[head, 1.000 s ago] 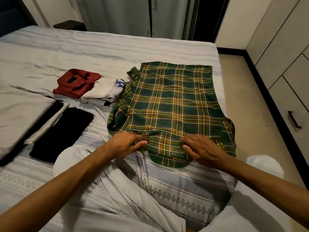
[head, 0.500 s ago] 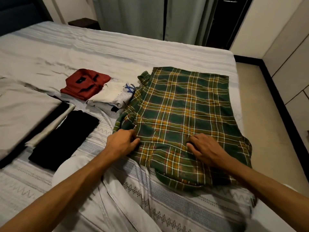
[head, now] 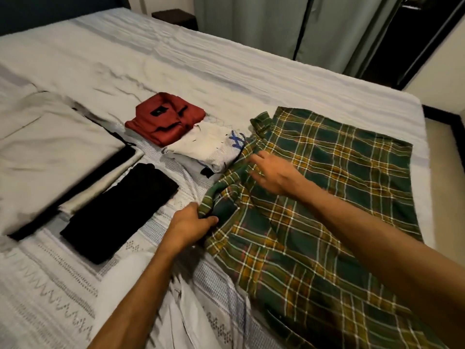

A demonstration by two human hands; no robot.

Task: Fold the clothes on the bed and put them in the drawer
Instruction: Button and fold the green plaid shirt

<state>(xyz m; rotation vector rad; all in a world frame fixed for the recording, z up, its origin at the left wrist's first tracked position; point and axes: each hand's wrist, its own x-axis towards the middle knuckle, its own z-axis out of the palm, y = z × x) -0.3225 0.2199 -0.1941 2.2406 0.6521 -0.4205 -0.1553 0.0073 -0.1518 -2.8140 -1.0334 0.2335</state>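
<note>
From my remote seat I see the green plaid shirt (head: 314, 197) spread over the right half of the frame on the bed (head: 176, 59), its lower part cut off by the bottom edge and partly covered by the right forearm. The left hand (head: 191, 222), at centre, grips a bunched fold at the shirt's left edge; its fingertips are tucked into the cloth and hidden. The right hand (head: 274, 172), just above, lies open on the plaid with fingers spread (motion blur softens them). At upper centre sit a folded red garment (head: 166, 119) and, touching it, a folded white garment with blue marks (head: 208, 147), whose right edge meets the shirt. A folded black garment (head: 120, 210) lies at centre left, beside a grey pillow (head: 50, 157). Curtains (head: 276, 21) hang along the top edge.
</note>
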